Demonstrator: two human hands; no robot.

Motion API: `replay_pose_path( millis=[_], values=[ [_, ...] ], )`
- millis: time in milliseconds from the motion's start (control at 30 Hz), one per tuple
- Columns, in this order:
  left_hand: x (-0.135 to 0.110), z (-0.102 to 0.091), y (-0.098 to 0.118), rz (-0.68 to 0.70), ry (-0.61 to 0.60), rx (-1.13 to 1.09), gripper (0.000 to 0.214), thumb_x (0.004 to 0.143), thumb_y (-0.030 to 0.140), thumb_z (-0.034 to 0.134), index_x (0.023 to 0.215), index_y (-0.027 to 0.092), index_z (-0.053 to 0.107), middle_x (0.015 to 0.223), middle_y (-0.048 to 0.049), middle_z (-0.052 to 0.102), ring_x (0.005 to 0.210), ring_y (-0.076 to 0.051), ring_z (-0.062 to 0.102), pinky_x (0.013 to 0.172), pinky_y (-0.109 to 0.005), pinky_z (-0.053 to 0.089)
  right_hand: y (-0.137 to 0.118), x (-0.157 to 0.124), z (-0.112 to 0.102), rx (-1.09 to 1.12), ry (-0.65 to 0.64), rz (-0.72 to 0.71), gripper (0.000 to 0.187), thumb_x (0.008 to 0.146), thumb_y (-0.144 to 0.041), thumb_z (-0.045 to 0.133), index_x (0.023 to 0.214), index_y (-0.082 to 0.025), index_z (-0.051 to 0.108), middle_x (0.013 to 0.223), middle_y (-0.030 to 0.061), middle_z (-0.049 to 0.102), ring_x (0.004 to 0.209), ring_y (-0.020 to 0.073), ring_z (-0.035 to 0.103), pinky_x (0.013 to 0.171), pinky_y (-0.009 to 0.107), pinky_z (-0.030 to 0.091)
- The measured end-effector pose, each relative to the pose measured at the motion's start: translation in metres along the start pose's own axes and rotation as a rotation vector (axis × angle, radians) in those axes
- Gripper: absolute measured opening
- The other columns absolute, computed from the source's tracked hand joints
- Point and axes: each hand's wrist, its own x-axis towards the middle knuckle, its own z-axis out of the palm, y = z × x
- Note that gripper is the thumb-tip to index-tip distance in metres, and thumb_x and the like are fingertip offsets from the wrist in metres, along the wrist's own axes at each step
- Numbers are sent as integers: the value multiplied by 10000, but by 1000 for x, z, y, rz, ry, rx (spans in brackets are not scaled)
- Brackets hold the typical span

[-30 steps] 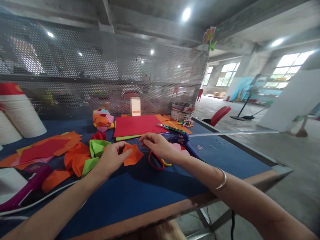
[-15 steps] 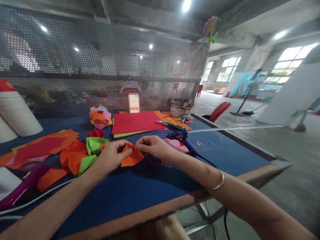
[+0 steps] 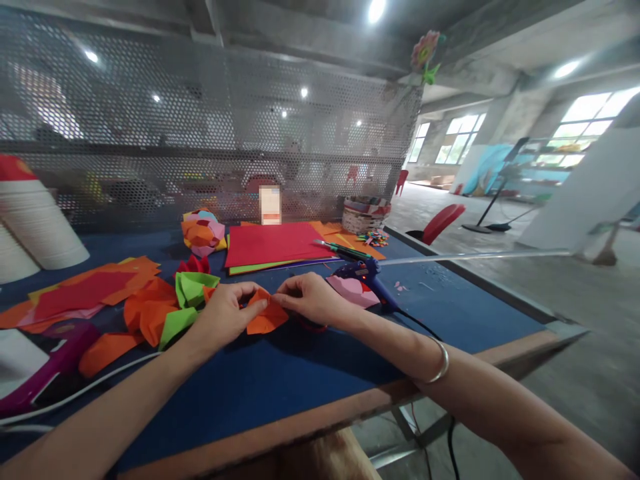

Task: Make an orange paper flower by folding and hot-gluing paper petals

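Note:
Between my hands is a folded piece of orange paper [image 3: 267, 319], held just above the blue table [image 3: 240, 393]. My left hand [image 3: 230, 313] is closed, with thumb and fingers pinching the paper's left side. My right hand [image 3: 313, 299] is closed too, its thumb and fingertips pinching the top right edge. Partly hidden under my right hand lie scissors with a red handle [image 3: 320, 327]. Beside my left hand are folded green paper pieces [image 3: 193, 288] and orange paper pieces [image 3: 147, 310]. A blue glue gun [image 3: 367, 273] rests right of my right hand, near pink paper [image 3: 353, 291].
Red paper sheets [image 3: 273, 243] lie at the back under a cutter [image 3: 345, 250]. A paper ball [image 3: 203, 232], a woven basket [image 3: 366, 213] and stacked paper cups [image 3: 43, 213] stand around. A purple device [image 3: 55, 363] with a white cord is at left. A perforated metal screen [image 3: 210, 120] closes the back.
Both hands keep hold of the orange paper, and the fingers shift only slightly. The whole view has moved a little; the other things on the table stay put.

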Motion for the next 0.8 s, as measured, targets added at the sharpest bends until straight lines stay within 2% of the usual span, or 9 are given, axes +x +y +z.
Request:
replay_pose_path(
  millis=[167,267,600,800],
  values=[
    [0,1,-2,-14,-22,-57,228,664,392,627,738,178,659,688,-20,692,620,-177,617,576,-267,483,-6,-5,2,-126,82,-72,167,851,-210,598,757,-136,715,642,-6,644,581,76,523,550,198,331],
    [0,1,0,11,-11,-15,225,668,383,625,739,174,666,691,-21,684,635,-173,607,568,-255,473,-7,-7,4,-168,125,-100,143,842,-183,600,762,-138,711,664,1,654,581,77,523,547,198,327],
    [2,0,1,2,3,-8,220,663,384,619,727,178,657,692,-15,686,631,-173,610,583,-259,482,-9,-9,5,-215,166,-135,152,848,-145,578,789,-143,718,738,26,693,641,91,556,597,203,350],
    [2,-1,-1,-6,29,43,212,657,363,593,731,174,654,663,-9,670,601,-169,603,554,-250,471,-9,-10,7,-206,164,-156,258,913,-239,518,788,-125,712,729,42,684,603,90,518,563,217,320]
  ],
)
